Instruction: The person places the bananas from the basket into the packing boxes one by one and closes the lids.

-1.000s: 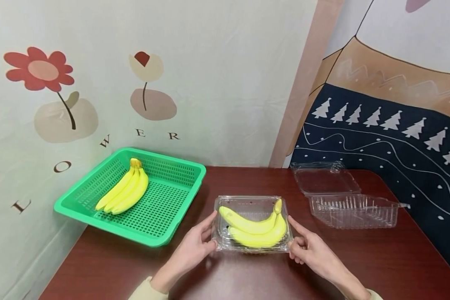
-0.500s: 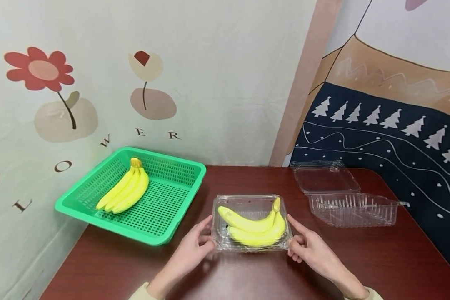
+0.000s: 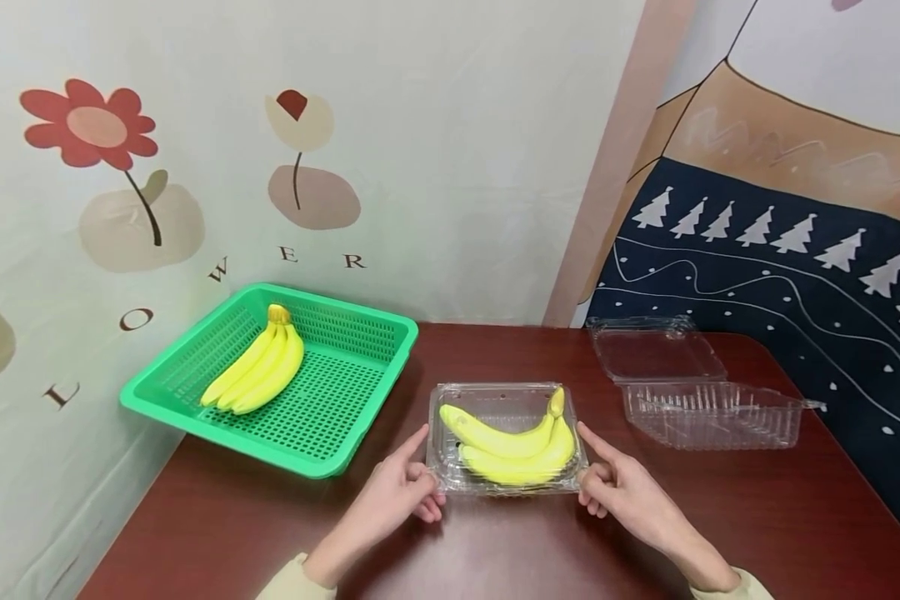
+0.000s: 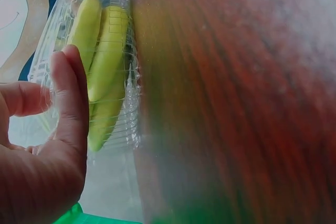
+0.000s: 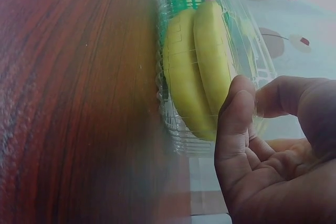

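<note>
A clear plastic clamshell container [image 3: 450, 400] with two joined yellow bananas [image 3: 517, 454] inside lies on the table, its lid down. My left hand [image 3: 390, 500] pinches the front left corner between thumb and curled fingers, its index finger stretched along the left side. At the front right corner my right hand [image 3: 630, 496] pinches the edge likewise, index finger straight along the right side. The left wrist view shows the left fingers [image 4: 68, 98] against the box rim. In the right wrist view the right thumb and fingers [image 5: 236, 124] meet at the rim.
A green plastic basket [image 3: 352, 400] stands at the left with a bunch of three bananas [image 3: 258, 367]. At the back right a second clear clamshell [image 3: 712, 417] stands with its lid raised. A printed cloth wall [image 3: 450, 167] borders the dark red table [image 3: 495, 554].
The left hand's fingers have curled in under its thumb at the front left corner. The right hand keeps its hold. The head view has shifted slightly; the container stays in place.
</note>
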Available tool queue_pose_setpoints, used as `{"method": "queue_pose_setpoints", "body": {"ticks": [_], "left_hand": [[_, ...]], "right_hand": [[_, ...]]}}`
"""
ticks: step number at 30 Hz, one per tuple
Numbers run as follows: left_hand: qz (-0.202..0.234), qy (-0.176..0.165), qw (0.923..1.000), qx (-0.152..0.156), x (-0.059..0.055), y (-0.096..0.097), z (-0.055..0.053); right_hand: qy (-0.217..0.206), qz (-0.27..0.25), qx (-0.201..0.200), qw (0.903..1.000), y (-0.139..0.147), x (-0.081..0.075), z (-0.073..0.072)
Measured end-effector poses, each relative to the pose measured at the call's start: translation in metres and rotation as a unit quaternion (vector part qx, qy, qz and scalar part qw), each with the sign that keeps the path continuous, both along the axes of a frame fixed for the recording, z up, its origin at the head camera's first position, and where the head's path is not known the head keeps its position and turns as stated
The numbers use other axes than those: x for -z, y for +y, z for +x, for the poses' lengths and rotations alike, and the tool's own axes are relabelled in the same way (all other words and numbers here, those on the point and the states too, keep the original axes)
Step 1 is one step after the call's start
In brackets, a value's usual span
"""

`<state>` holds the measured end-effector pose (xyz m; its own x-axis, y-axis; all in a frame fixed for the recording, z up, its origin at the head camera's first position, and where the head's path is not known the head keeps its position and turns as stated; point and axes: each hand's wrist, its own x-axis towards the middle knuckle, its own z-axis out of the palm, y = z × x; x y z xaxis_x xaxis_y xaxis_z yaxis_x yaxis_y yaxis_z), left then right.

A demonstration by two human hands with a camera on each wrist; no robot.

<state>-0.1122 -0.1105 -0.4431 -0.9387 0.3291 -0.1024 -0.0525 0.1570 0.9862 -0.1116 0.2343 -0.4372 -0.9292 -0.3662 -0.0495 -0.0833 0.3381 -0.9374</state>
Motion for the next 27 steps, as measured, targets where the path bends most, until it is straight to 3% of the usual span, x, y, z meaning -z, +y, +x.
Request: {"method": "queue_pose_setpoints", "body": {"ticks": [17, 27], "left_hand": [[-0.021, 0.016, 0.9995, 0.017, -0.0021, 0.0001, -0.0019], [-0.032, 0.02, 0.9993, -0.002, -0.0039, 0.0035, -0.0021]], "right_hand": [[0.036, -0.01, -0.014, 0.9992, 0.001, 0.003, 0.0035], [0.046, 0.012, 0.003, 0.9989, -0.0027, 0.0012, 0.0032]]}}
